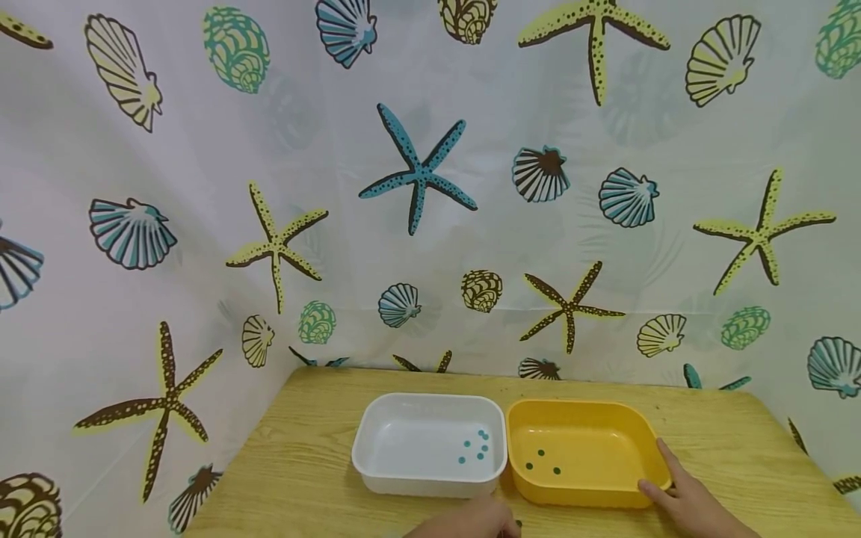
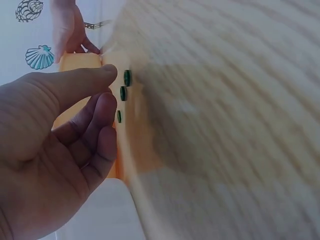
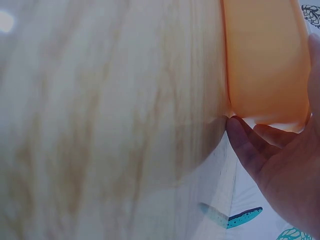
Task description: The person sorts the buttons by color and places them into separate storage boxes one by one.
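My left hand (image 1: 471, 521) is low in front of the two basins, its thumb and fingertips drawn close together with a small gap. In the left wrist view nothing shows between the thumb (image 2: 95, 77) and fingers. Just past them lie dark green discs (image 2: 123, 93) on the table before the yellow basin (image 1: 585, 497). My right hand (image 1: 689, 499) holds the right end of that basin, thumb and fingers spread around its corner. Inside the yellow basin are three dark green discs (image 1: 541, 453). To its left, the white basin (image 1: 403, 486) contains several teal discs (image 1: 480, 456).
Both basins stand side by side on a wood-patterned table (image 1: 303, 433). Behind and beside it hangs a white curtain (image 1: 471, 246) printed with starfish and shells.
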`<state>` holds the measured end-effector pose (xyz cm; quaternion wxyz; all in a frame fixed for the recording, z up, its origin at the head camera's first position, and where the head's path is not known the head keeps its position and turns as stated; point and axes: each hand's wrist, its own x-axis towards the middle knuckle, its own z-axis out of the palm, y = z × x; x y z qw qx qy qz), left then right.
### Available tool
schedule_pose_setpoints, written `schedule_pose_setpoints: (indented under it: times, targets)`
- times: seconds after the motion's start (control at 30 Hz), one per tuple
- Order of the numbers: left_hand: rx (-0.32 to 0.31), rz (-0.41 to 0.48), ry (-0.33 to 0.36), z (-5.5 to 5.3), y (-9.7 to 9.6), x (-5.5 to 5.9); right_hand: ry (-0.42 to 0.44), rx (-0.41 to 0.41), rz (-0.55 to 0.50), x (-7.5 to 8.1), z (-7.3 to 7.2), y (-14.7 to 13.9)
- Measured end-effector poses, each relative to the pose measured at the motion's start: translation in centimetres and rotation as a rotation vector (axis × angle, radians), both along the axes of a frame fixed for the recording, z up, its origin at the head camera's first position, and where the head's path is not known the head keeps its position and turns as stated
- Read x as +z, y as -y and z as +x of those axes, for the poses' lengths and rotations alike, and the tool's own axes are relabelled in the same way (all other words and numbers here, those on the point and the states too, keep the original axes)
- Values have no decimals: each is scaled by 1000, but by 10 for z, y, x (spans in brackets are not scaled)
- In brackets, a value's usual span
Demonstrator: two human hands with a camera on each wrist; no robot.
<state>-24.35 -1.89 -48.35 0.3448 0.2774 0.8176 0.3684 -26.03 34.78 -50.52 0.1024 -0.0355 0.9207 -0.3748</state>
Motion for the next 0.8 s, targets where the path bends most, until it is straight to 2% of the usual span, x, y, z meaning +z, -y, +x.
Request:
schedule_pose_setpoints:
  times: [0.17,0.5,0.8]
  targets:
    - [4,-18,-19,1,2,-4,-1,-11,9,-1,3,2]
    - [-47,7,-92,1,3,-9,0,-14,-4,-2,3,3]
    - [-25,0,-64,-2,7,-16,-12,-5,2,-1,4,2]
